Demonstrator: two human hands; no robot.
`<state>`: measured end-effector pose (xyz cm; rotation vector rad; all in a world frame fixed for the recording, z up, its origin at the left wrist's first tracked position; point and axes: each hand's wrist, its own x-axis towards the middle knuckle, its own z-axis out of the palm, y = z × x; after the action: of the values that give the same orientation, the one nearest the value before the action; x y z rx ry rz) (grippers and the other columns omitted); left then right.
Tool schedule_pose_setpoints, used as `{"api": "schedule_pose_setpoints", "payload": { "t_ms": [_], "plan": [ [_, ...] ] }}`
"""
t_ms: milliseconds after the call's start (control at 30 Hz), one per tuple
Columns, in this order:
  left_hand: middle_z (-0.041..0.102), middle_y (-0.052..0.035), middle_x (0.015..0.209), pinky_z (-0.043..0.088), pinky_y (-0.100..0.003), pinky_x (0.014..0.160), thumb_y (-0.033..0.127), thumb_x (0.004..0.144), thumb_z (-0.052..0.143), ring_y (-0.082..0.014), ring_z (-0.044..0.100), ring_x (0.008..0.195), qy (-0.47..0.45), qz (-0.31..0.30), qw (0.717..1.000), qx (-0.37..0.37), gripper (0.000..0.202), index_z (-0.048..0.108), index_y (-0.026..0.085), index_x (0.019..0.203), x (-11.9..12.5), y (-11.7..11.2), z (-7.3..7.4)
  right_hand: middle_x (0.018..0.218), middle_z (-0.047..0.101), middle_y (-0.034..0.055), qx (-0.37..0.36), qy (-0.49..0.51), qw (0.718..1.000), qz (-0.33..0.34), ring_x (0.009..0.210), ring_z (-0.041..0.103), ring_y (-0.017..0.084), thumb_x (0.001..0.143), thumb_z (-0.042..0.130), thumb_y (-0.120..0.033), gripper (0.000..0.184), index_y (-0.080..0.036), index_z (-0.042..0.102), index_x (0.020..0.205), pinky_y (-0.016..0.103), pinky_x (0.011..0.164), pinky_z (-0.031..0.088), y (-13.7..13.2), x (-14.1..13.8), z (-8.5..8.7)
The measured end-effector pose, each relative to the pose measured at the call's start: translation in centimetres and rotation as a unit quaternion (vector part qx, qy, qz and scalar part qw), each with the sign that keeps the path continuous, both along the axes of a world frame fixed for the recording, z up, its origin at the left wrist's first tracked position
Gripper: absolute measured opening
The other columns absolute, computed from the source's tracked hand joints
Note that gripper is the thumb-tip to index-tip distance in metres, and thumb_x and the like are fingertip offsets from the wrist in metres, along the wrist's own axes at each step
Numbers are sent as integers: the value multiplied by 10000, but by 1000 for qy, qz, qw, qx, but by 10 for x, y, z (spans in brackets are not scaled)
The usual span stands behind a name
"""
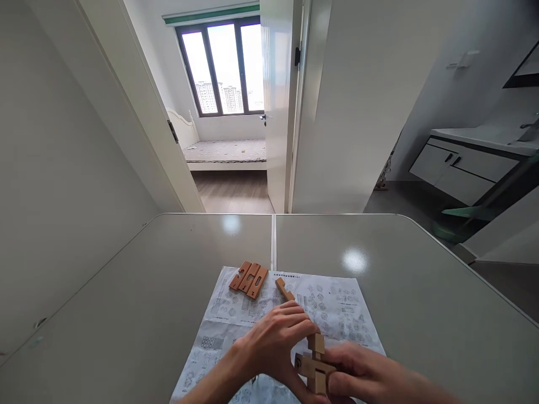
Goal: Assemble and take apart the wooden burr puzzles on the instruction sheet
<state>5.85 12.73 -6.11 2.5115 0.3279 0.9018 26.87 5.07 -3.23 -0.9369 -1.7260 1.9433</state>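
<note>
Both my hands hold one small cluster of interlocking wooden puzzle pieces (310, 366) above a printed sheet (223, 331). My left hand (278, 339) arches over it from the left, fingers at the upper block and thumb at the lower end. From the right, my right hand (364, 373) pinches the cluster's side between thumb and fingers. A dark mark shows on the cluster's left face. Beyond my left hand's knuckles lies a loose notched wooden piece (284, 288). Several flat reddish-brown wooden pieces (249, 279) with numbers and cut-outs sit side by side at the sheet's top left.
The sheet bears small diagrams and lies on a glossy grey table (189, 247) with a pale seam down its middle. Past the table are an open white door (278, 101), a bed (227, 151) under a window, and a white cabinet (463, 165) at right.
</note>
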Motion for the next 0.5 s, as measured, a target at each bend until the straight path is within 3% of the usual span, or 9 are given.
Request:
{"api": "schedule_pose_setpoints", "payload": {
  "t_ms": [233, 500],
  "plan": [
    [467, 58, 598, 484, -339, 703, 857, 584, 664, -117, 418, 527, -31, -7, 999, -2, 688, 447, 228, 760, 0, 2, 1, 750, 582, 9, 16, 21, 999, -21, 664, 516, 127, 1002, 549, -420, 300, -154, 647, 906, 218, 634, 407, -3, -6, -2],
    [463, 55, 618, 479, -353, 753, 821, 583, 700, -126, 424, 551, -28, 1, 1000, -12, 669, 462, 229, 784, -3, 3, 2, 717, 591, 29, 59, 3, 996, -68, 645, 522, 148, 985, 524, -515, 392, -161, 600, 836, 248, 613, 403, -7, -16, 2]
  ]
}}
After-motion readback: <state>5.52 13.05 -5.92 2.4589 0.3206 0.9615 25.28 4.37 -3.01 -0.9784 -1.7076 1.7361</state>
